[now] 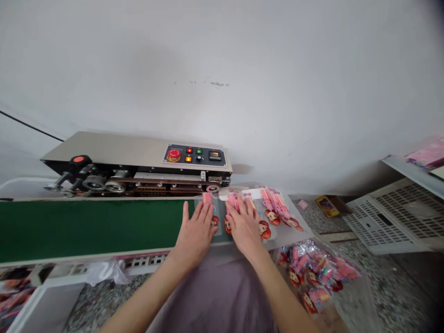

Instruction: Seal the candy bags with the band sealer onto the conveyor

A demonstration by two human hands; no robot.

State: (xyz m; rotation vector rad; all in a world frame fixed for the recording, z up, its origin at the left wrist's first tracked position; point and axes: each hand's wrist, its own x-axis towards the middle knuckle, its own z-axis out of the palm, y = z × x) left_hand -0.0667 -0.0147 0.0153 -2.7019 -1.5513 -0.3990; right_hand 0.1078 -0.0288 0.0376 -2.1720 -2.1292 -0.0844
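The left hand (194,235) is laid palm down, fingers straight and apart, over a clear packet (215,221) with a pink piece inside, at the near end of a green belt (90,226). The right hand (244,227) is spread flat in the same way, its fingers apart, over pink packets (264,229) printed with red-haired heads. Just right of that hand, more packets (277,210) are fanned out on clear plastic. Below and right of it, a clear bag (315,270) is filled with similar packets. Beyond the left hand, a machine (138,148) with a red button (174,154) and lit switches is set along the wall (243,69). Well right of both hands, a white crate (391,222) is seen tilted.
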